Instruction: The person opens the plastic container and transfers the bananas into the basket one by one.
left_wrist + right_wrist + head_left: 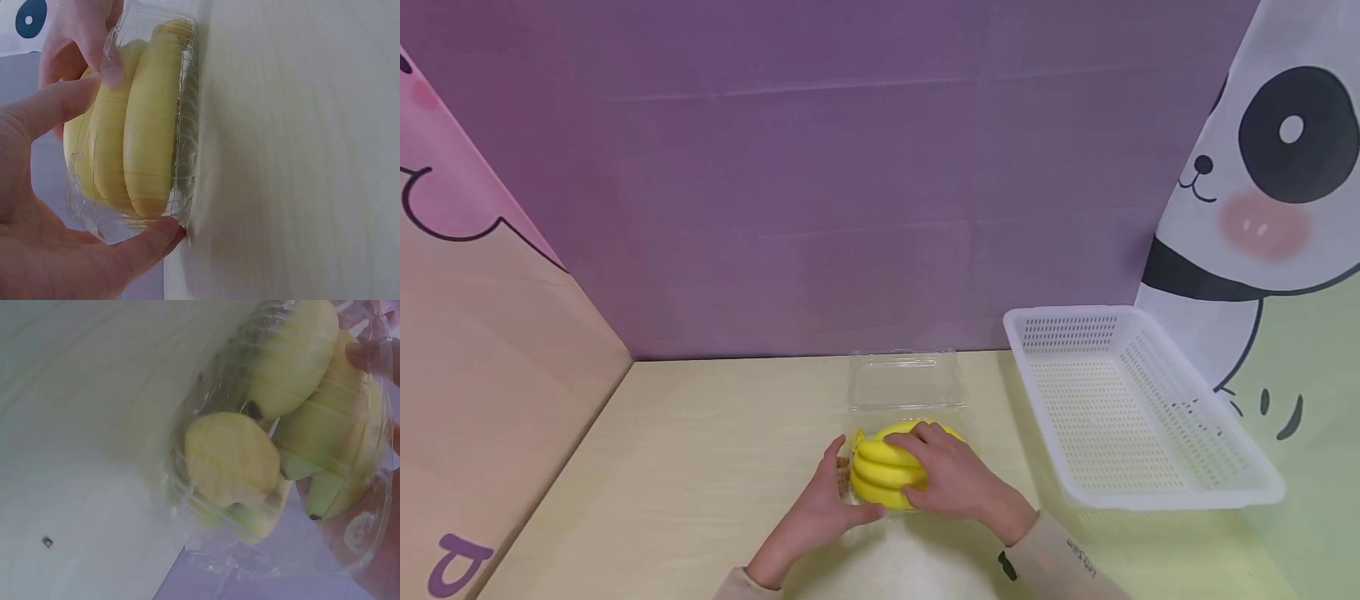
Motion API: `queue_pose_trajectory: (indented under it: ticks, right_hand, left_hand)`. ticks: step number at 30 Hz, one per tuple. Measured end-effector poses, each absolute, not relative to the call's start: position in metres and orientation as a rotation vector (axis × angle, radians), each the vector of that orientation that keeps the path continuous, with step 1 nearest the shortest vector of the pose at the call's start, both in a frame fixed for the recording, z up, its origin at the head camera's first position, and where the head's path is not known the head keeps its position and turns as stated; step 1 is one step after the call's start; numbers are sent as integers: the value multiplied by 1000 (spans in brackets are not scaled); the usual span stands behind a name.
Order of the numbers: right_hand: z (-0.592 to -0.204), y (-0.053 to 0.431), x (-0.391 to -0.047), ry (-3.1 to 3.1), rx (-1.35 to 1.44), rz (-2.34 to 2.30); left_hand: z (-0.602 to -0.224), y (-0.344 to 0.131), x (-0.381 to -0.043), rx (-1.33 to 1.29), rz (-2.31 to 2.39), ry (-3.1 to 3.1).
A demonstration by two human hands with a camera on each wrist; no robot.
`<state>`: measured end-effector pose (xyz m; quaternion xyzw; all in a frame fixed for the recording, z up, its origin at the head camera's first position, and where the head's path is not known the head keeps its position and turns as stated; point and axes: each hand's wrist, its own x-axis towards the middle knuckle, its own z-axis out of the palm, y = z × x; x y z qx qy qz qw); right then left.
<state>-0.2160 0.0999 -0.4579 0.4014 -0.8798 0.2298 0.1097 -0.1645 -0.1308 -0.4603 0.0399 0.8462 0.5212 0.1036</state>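
Observation:
A bunch of yellow bananas (880,476) lies in a clear plastic clamshell box (187,134), whose transparent lid (906,382) is folded back toward the wall. My right hand (951,472) holds the bananas from above, thumb on the near side and fingers over the top. Around the box's left end, my left hand (827,505) spreads its thumb and fingers, gripping the plastic. Through the box wall in the right wrist view, a rounded yellow piece (231,459) shows beside the banana tips; its kind is unclear. Part of the bunch is hidden under my right hand.
To the right on the pale wooden table (700,450) stands a white perforated plastic basket (1052,425). A purple wall (812,208) closes off the back, and printed panels flank both sides.

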Motion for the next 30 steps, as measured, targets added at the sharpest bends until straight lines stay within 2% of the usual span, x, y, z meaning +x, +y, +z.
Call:
queue_pose_trajectory:
  ticks: [30]
  right_hand:
    - [-451,104,-220,-2473,1174,595]
  left_hand:
    - [-463,-131,-166,109,1539,2500]
